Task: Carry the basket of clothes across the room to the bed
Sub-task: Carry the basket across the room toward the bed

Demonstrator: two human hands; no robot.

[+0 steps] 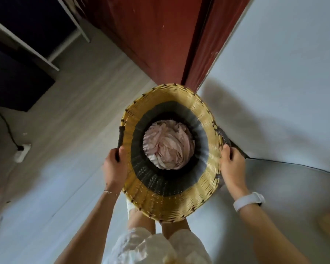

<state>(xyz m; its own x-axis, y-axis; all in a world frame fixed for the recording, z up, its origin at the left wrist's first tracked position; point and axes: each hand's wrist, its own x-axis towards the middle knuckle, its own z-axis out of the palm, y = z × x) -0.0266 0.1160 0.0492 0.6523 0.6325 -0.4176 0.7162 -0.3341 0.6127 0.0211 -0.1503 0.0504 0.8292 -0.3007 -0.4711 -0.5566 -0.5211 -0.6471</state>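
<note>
A tall woven basket [202, 119], yellow at the rim and dark grey lower down, fills the middle of the head view, seen from straight above. Crumpled pale pink clothes [169, 144] lie at its bottom. My left hand [114, 166] is closed round the dark handle on the basket's left side. My right hand [231, 164] is closed round the handle on the right side; a white band sits on that wrist. My legs show just below the basket's near rim.
A dark red wooden door and frame [160, 35] stand just beyond the basket. A white wall [284, 63] runs along the right. A dark cabinet with white shelf edges [17, 73] is at the far left, with a power strip and cable [22, 151] on the pale floor.
</note>
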